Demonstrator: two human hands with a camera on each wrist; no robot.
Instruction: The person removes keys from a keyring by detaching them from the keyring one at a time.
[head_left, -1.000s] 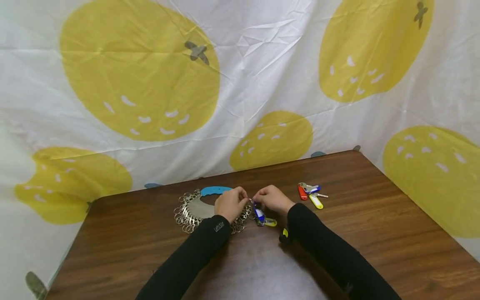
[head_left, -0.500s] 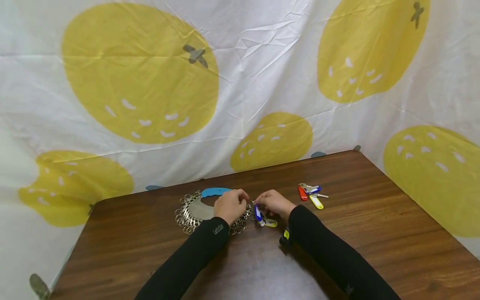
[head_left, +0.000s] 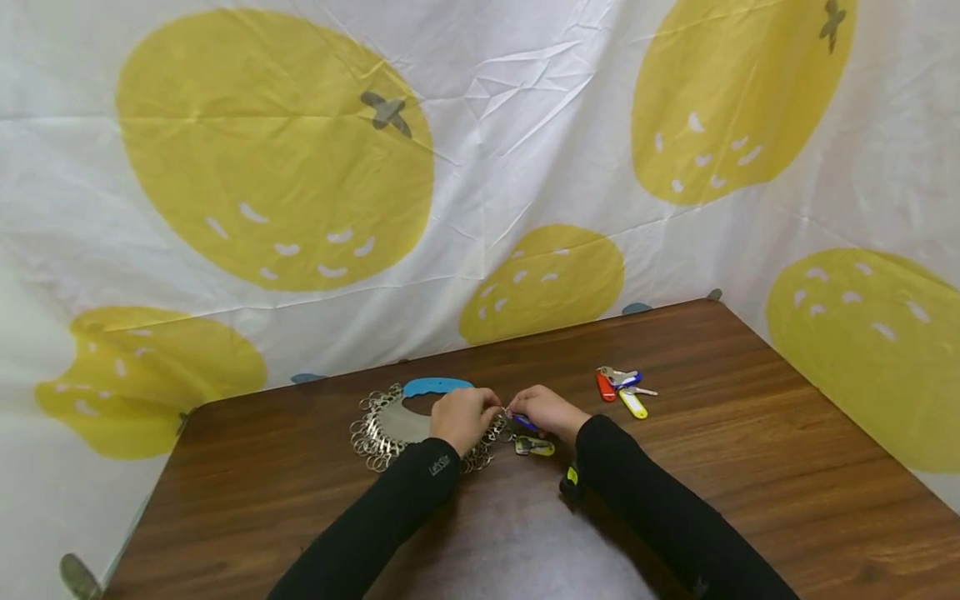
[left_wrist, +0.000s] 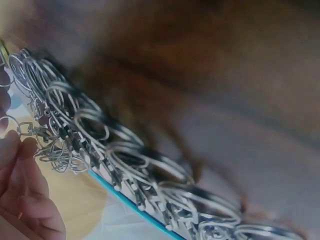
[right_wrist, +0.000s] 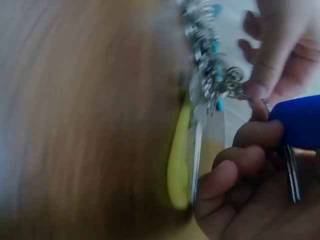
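"Head view: where is the blue tag [head_left: 527, 423] held?"
"Under the right hand [head_left: 553, 410], by which it is pinched (exact grip hidden); a metal clasp [left_wrist: 35, 131] is pinched by the left hand [head_left: 461, 418]."
"Its long axis?"
"Sloped rightward, away from the clasp; the right hand is nearer."

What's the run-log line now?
left hand: pinches metal fitting | right hand: holds blue tag | nearer yellow tag: on table | red tag: right of hands

Both hands [head_left: 460, 418] [head_left: 551, 410] pinch near each other, fingertips [right_wrist: 257, 91] perhaps touching, forearms [head_left: 367, 521] [head_left: 667, 500] angled inward.
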